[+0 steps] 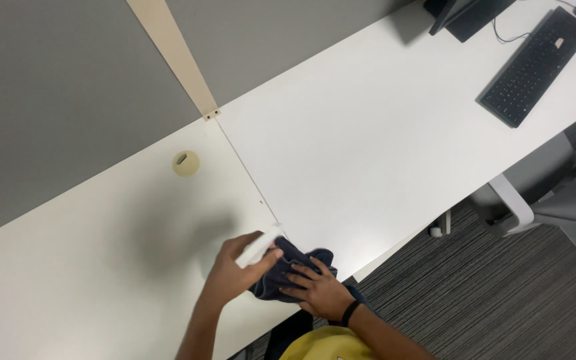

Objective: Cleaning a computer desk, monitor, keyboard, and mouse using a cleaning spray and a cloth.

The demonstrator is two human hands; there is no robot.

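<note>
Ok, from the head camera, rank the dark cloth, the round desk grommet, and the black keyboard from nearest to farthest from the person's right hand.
From the right hand:
1. Dark cloth: under that hand at the desk's near edge.
2. Round desk grommet: up and left, near the grey partition.
3. Black keyboard: far upper right, on the next desk section.

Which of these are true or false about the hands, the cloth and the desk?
1. The right hand presses on a dark cloth. True.
2. The left hand holds a red cup. False: it holds a white spray bottle.
3. A black keyboard lies on the white desk. True.
4. The cloth lies on the floor. False: it lies on the desk near its front edge.
5. A round tan cable cover sits in the desk. True.
</note>
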